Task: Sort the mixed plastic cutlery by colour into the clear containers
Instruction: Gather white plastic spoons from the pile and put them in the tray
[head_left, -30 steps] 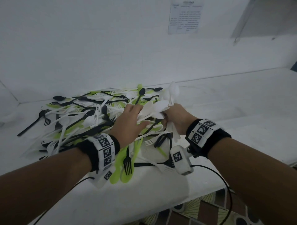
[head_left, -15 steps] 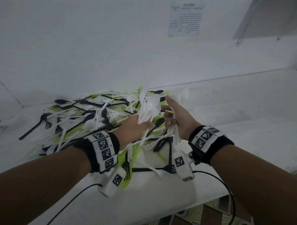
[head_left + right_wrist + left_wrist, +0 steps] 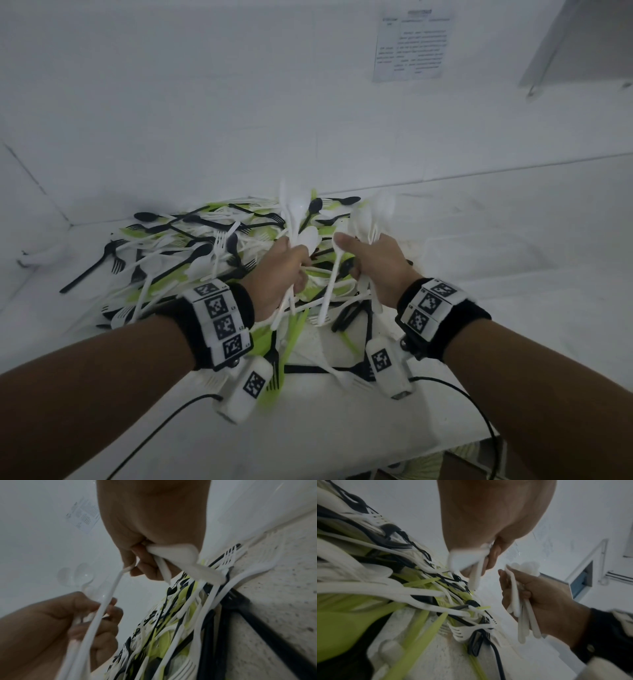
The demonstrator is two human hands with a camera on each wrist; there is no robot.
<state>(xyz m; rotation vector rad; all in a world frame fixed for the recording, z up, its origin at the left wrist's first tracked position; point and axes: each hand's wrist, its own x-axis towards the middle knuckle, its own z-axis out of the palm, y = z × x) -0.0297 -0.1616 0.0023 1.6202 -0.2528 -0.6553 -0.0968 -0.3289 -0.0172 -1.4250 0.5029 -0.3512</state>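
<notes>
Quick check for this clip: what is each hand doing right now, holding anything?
Left hand: closed round a bunch of white spoons.
Right hand: closed round a second bunch of white cutlery.

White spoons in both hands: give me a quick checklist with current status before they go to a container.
1. Left hand grips a bunch of white spoons: ok.
2. Right hand grips its own white bunch: ok.
3. Only white pieces in either bunch: ok as far as visible.
4. Bunches lifted clear of the mixed pile: cannot tell; one long white handle hangs down towards it.
5. Clear container located: cannot tell; a faint boxy outline lies right of the pile.
</notes>
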